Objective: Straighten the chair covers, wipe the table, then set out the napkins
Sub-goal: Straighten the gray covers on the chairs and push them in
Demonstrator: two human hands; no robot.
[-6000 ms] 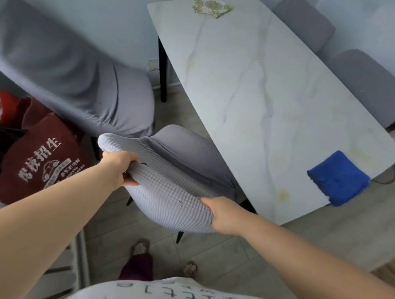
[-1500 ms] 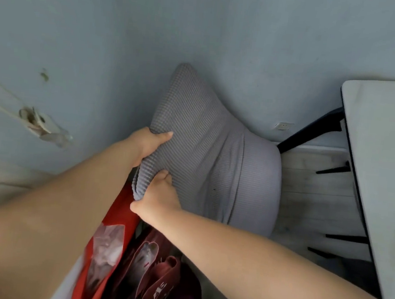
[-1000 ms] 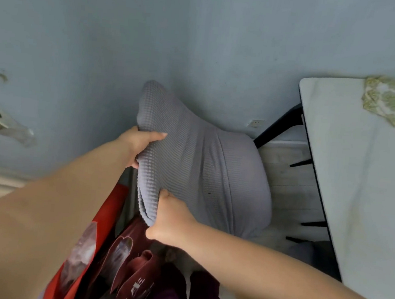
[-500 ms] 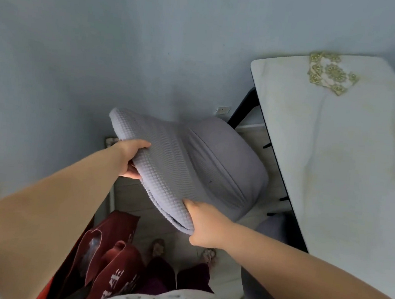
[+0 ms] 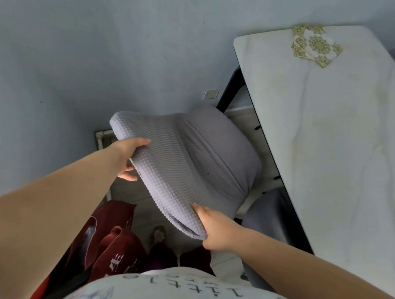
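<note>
My left hand grips the far end of the chair back's top edge through the grey cover. The thumb lies flat on the waffle fabric and the fingers curl under the rim. My right hand holds the near end of that same edge, thumb on top and the rest wrapped beneath, out of my sight. The cover sits stretched over the backrest and seat, with a shallow crease where the two meet.

The table stands just right of the chair, its long edge running past the seat. The napkins, a gold-patterned stack, lie on the table's far end, beyond the chair and well apart from both hands. A second chair, also in grey, is tucked under the table just right of the one I hold. Red bags slump on the floor on the near left of the chair, by my feet. A socket is set in the wall behind the chair.
</note>
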